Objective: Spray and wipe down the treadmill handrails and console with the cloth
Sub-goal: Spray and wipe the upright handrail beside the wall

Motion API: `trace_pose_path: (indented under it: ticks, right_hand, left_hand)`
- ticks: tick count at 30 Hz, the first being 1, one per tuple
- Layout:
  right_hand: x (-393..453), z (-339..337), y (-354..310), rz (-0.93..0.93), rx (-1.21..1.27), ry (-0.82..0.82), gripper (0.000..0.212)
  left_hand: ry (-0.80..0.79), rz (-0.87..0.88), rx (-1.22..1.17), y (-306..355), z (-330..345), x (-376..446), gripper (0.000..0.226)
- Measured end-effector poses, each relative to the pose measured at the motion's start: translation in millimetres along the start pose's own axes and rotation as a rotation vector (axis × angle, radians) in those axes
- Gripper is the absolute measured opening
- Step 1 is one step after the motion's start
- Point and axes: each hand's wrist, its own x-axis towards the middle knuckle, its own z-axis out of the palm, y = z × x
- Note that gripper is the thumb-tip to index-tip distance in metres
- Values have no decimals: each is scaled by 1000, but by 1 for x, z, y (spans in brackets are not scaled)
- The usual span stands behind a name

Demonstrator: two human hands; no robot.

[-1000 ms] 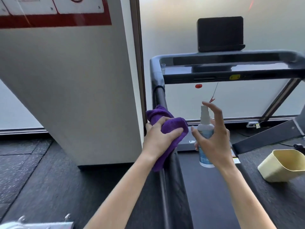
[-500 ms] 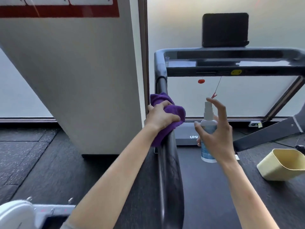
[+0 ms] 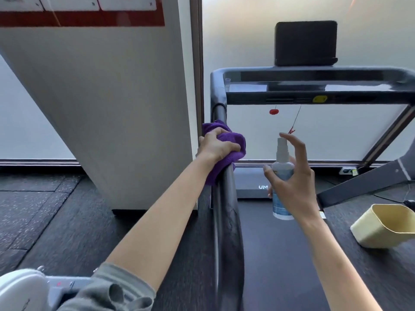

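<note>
Left hand (image 3: 216, 145) fingers (image 3: 231, 147) curled over purple cloth (image 3: 226, 151), bunched and pressed around the left handrail (image 3: 226, 221). Rail's long axis running away from the camera, up to the console (image 3: 314, 93). Right hand (image 3: 294, 182) fingers wrapped round spray bottle (image 3: 281, 173), index finger arched above the nozzle. Bottle upright, just right of the rail, over the treadmill belt (image 3: 280, 265). Beige tub (image 3: 386, 227) at far right.

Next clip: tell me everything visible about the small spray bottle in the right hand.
The small translucent plastic spray bottle has a white pump nozzle on a narrow neck and a pale blue label whose text is unreadable. It is held upright in mid-air over the black treadmill belt. The right hand grips its body from behind, thumb on the near side, index finger arched over the nozzle top.
</note>
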Motion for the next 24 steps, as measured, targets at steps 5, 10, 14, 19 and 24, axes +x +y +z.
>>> trace_pose_path:
  ticks: [5, 10, 14, 19, 24]
  right_hand:
    - [-4, 10, 4, -13, 10, -16, 71]
    - [-8, 11, 10, -47, -8, -21, 71]
    - [-12, 6, 4, -12, 12, -46, 72]
    - [-28, -5, -5, 7, -14, -30, 70]
    - [-66, -19, -15, 67, 41, -42, 67]
  left_hand:
    - [-11, 92, 97, -20, -1, -75, 29]
    - [-60, 50, -43, -32, -1, -106, 26]
    - [-66, 4, -74, -12, -6, -65, 26]
    - [-53, 28, -101, -13, -5, -72, 29]
    - [-109, 112, -315, -45, -6, -159, 29]
